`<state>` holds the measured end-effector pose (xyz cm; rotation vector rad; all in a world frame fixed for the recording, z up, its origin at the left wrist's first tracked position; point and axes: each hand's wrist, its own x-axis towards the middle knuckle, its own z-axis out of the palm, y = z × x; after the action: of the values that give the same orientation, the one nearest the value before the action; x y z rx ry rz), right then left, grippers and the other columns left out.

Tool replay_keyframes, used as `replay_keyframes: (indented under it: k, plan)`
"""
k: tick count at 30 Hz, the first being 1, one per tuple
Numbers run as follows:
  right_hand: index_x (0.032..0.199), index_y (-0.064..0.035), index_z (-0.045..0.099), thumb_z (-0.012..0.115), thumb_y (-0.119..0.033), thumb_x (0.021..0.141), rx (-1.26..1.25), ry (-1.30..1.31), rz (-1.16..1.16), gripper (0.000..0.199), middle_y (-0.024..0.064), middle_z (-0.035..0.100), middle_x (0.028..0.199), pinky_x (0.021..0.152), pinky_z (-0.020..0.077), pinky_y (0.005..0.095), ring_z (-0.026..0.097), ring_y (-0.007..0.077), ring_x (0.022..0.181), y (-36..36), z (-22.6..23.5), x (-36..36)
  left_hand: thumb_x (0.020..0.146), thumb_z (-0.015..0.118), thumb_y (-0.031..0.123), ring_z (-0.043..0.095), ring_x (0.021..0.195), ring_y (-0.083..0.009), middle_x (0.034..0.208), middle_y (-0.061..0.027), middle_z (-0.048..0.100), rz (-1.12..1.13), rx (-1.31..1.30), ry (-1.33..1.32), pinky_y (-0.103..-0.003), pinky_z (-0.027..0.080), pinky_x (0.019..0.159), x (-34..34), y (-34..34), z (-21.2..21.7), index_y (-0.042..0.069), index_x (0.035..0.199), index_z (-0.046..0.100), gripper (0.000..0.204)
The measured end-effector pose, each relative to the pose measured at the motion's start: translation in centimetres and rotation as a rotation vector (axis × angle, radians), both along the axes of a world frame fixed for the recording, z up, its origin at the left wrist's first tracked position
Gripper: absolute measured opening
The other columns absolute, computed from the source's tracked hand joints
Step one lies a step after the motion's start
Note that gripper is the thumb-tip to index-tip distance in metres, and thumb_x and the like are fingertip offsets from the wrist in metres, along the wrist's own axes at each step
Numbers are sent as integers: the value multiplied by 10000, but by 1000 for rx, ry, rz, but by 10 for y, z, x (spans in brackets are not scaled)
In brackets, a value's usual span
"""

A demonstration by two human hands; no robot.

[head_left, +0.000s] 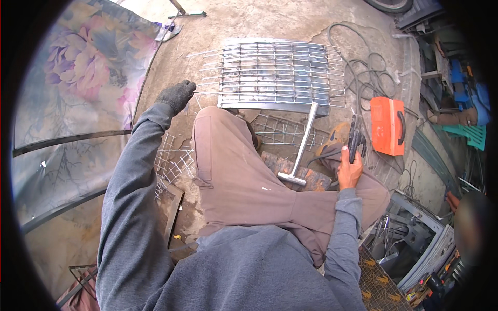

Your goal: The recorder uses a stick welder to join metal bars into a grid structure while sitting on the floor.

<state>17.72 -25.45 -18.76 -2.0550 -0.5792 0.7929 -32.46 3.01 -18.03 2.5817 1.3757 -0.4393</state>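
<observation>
The left arm stretches toward 10 o'clock, its gloved left hand point(177, 97) bent over a rod end of the wire grid point(282, 67); I cannot tell whether that grip pinches the rod or only touches it; the right forearm points to 12, the bare right hand point(350, 171) wrapped firmly around a black clamp-like tool point(355, 138); the grid lies at 12 o'clock on a metal sheet point(270, 105); from the right hand, an orange box point(387, 126) sits toward 1 o'clock, cables point(369, 72) at 12; a T-shaped metal bar point(302, 146) stands at 10, between the right hand and the grid.
</observation>
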Motion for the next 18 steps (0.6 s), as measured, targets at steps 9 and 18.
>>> replay_keyframes:
  k: [9, 18]
  plan:
    - [964, -63, 641, 720, -342, 969, -4, 10, -11, 291, -23, 549, 667, 463, 413, 281, 496, 77, 507, 0, 2, -2, 987, 583, 229, 652, 977, -423, 1079, -179, 615, 33, 17, 27, -519, 530, 817, 0, 6, -1, 97, 1083, 563, 164]
    - [965, -61, 643, 719, -345, 966, -10, 12, 1, 294, -30, 542, 662, 460, 405, 282, 488, 75, 502, 3, 4, -3, 879, 730, 201, 600, 1162, -424, 1348, -162, 582, 81, -93, -137, -491, 515, 929, -1, -21, 29, 110, 994, 555, 228]
